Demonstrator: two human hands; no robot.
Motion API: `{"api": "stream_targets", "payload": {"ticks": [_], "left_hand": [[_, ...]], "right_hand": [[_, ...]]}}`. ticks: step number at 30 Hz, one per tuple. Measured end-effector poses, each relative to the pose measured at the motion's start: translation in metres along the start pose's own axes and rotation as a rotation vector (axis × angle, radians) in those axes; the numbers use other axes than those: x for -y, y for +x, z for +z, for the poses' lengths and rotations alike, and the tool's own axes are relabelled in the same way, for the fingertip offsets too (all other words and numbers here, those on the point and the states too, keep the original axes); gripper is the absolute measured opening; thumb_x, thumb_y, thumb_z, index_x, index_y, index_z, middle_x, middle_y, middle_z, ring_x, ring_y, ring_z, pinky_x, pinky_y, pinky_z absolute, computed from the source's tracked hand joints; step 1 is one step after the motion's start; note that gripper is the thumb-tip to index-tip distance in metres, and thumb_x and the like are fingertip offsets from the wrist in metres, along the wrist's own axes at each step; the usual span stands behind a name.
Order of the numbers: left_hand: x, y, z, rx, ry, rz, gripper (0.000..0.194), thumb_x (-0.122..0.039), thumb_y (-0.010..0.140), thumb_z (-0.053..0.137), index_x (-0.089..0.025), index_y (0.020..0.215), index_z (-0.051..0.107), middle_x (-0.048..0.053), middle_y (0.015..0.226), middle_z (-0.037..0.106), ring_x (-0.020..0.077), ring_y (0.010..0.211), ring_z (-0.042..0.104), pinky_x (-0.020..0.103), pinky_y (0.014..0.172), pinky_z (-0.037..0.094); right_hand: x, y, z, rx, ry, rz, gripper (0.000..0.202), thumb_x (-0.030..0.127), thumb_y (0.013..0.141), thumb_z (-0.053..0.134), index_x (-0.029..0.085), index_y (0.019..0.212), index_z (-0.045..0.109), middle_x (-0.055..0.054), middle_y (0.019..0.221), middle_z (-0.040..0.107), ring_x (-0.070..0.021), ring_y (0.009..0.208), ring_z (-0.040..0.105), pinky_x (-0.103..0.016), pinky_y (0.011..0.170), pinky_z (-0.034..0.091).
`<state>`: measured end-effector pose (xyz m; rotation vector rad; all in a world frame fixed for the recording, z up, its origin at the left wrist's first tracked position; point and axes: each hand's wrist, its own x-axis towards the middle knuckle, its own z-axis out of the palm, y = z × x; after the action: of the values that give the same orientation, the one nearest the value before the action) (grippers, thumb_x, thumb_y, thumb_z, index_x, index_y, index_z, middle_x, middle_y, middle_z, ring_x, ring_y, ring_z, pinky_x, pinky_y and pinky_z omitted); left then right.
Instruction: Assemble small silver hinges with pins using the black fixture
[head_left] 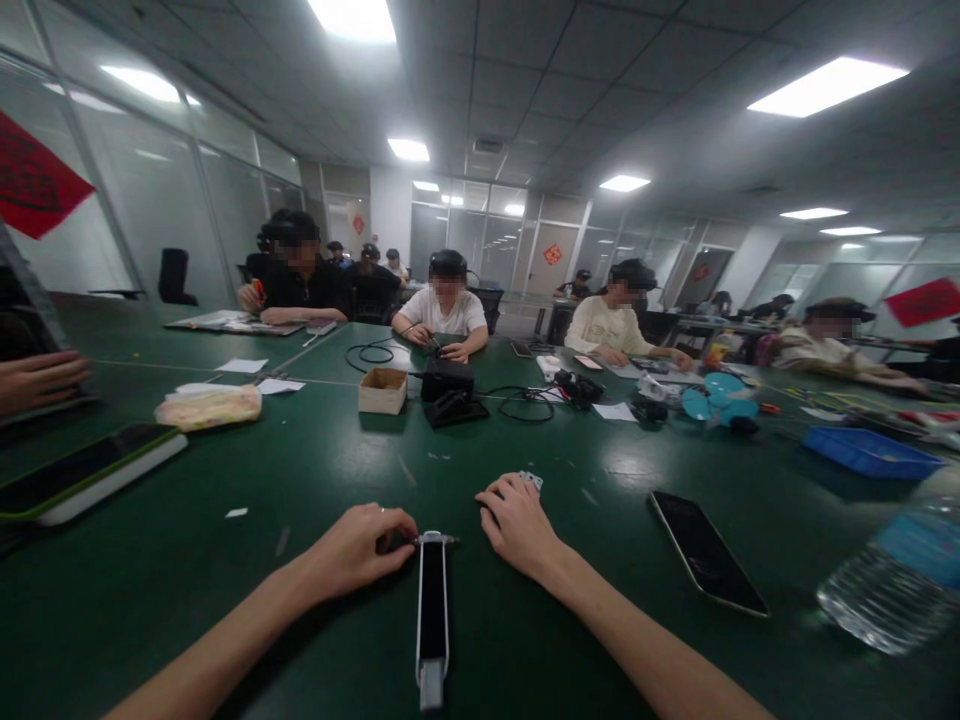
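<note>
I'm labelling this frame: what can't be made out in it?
In the head view:
Small pale piece: partly covered by the right hand.
Thin bar at the far end of the white-framed strip: the left hand hides whether it grips or just touches it.
Water bottle: cut off by the right edge.
Dark item held by the person opposite: too small and blurred.

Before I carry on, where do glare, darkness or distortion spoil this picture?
Head view: the ceiling lights flare white and leave pale glare on the table; the same view seems to stretch the bottle near its right edge; also in head view, the silver-edged tool by the left hand has a black middle showing little detail.
</note>
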<state>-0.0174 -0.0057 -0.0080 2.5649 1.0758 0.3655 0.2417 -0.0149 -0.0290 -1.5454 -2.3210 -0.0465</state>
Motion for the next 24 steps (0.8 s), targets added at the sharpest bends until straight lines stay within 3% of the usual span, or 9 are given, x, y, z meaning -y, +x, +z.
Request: {"api": "stream_targets", "payload": {"ticks": [6,15,24], "left_hand": [[-0.002,0.000,-0.002,0.022,0.000,-0.019,0.021,-0.031,0.088,0.053,-0.021,0.102,0.065,0.002,0.086,0.067,0.0165,0.074,0.061,0.027,0.068,0.044],[0.001,0.000,0.000,0.014,-0.007,0.001,0.023,-0.035,0.089,0.052,-0.021,0.103,0.064,0.001,0.083,0.066,0.0147,0.070,0.060,0.027,0.069,0.045],[-0.002,0.001,-0.001,0.010,-0.005,-0.008,0.022,-0.033,0.087,0.052,-0.021,0.101,0.064,0.001,0.083,0.067,0.0150,0.071,0.060,0.026,0.068,0.045]], "right_hand": [[0.006,0.000,-0.010,0.066,-0.054,-0.027,0.023,0.017,0.092,0.048,0.016,0.102,0.069,-0.011,0.101,0.066,-0.0265,0.103,0.051,-0.043,0.090,0.038],[-0.001,0.001,-0.016,0.143,-0.085,0.051,0.018,0.016,0.090,0.052,0.016,0.096,0.068,-0.012,0.100,0.067,-0.0268,0.098,0.052,-0.042,0.086,0.038],[-0.006,0.000,-0.013,0.151,-0.040,0.163,0.017,0.026,0.085,0.056,0.013,0.084,0.067,-0.011,0.088,0.065,-0.0243,0.088,0.053,-0.037,0.079,0.037]]}}
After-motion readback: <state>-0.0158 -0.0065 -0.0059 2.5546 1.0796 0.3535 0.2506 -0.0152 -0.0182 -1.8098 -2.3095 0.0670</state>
